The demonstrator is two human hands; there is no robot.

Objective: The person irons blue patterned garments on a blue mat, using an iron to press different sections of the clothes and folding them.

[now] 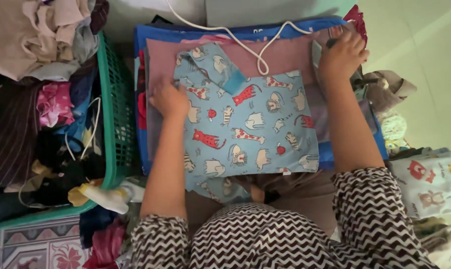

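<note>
left hand (169, 98): palm down, fingers curled, pressed flat | left forearm: bare, extended forward from patterned sleeve | right hand (342, 56): reached farther forward, fingers closed in a grip | right forearm: bare, straight

The small shirt (245, 124) is soft matt cotton cloth, printed and smooth where it lies flat. Beneath it, the mauve cloth (285, 55) looks equally dull. The basket (113, 114) is glossy green plastic mesh; the cord (245, 42) is smooth white.
</note>
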